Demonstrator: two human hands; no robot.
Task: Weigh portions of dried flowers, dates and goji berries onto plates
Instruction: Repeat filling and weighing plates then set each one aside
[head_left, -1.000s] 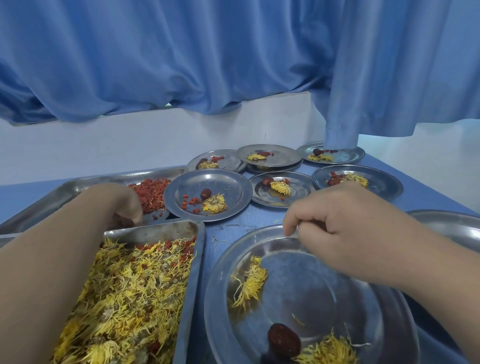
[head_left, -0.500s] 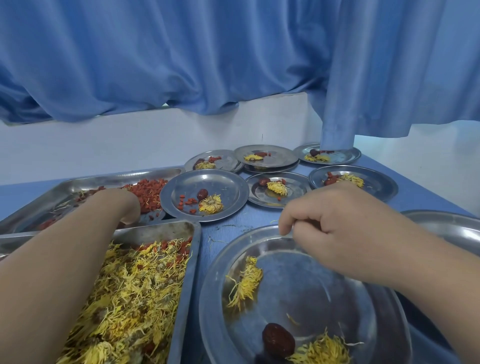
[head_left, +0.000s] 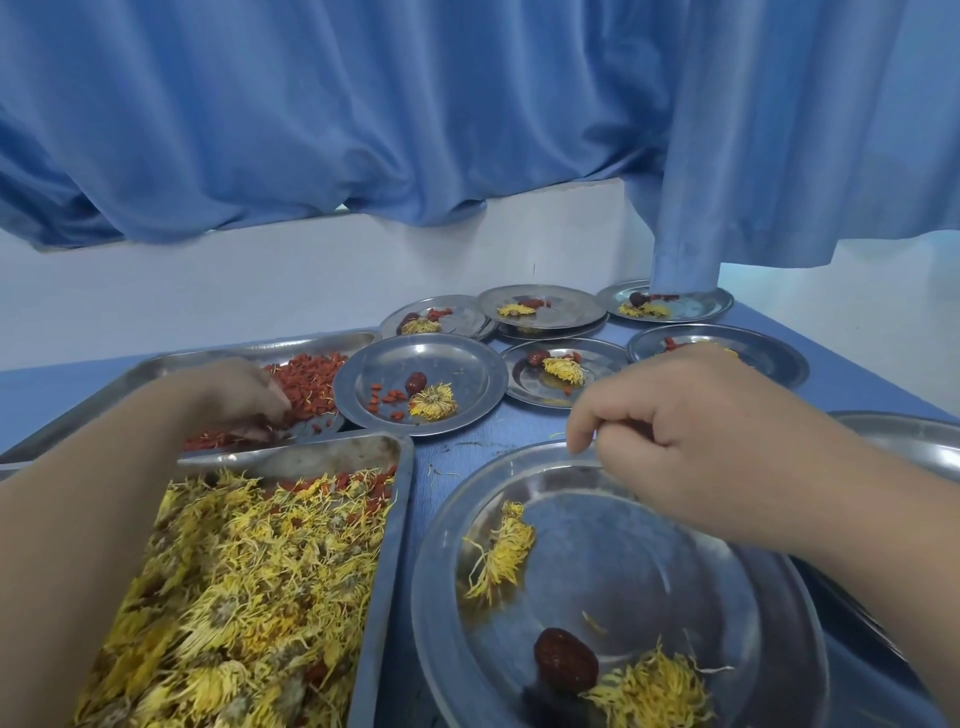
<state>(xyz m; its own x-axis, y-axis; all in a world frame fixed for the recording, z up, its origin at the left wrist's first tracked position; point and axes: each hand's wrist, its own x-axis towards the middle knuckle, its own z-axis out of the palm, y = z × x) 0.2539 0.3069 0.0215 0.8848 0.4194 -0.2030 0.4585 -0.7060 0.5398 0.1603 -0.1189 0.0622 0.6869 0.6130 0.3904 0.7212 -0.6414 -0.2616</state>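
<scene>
The left hand (head_left: 244, 400) reaches past the rectangular steel tray of dried yellow flowers (head_left: 384, 545) into the long steel tray (head_left: 156, 369) behind it. Its fingers (head_left: 260, 428) curl down around a pinch of red goji berries (head_left: 306, 374). Berries are, I judge, the one ingredient the large round steel plate (head_left: 441, 571) nearest the person lacks.

That plate carries two dried flowers and a dark red date (head_left: 566, 665) (it lies on its side, long axis slanting from far-left to near-right). The stretched yellow flower head (head_left: 498, 551) on the plate's left lies the other way, from near-left to far-right.

The right hand (head_left: 691, 431) hovers over the plate's far rim with its fingers curled in, thumb against forefinger and nothing visible between them. It is probably placed to steady the plate.

The berry tray's long axis runs across the blue tabletop (head_left: 519, 428), which keeps both supply trays within the left hand's reach. Small round steel plates (head_left: 353, 379), each already holding all three ingredients, are parked at the back.
</scene>
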